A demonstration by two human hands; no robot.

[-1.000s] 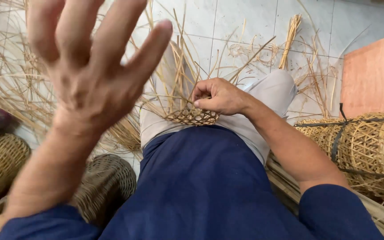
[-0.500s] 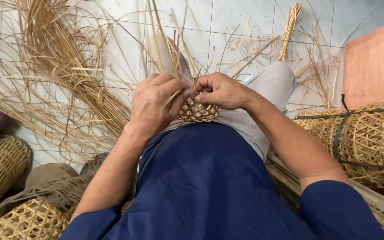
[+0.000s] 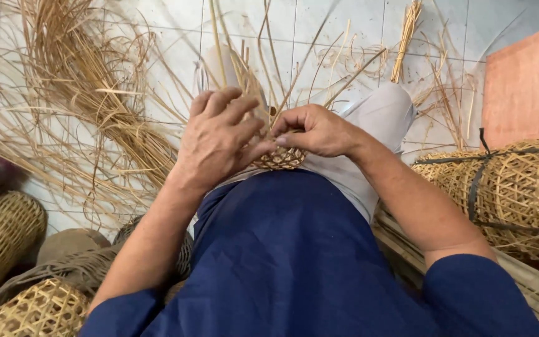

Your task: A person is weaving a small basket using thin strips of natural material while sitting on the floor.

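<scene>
On the lap, both hands pinch strips at a small woven base. Left hand and right hand close narrow. Only the bottom looks woven; loose uprights remain.

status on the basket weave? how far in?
Early. Done: only a small woven base sits on the lap. In hand: both the left hand and the right hand work on it where the loose upright strips fan out. Left: those strips are unwoven, so the walls are not yet built. A big pile of raw strips lies on the tiled floor.
</scene>
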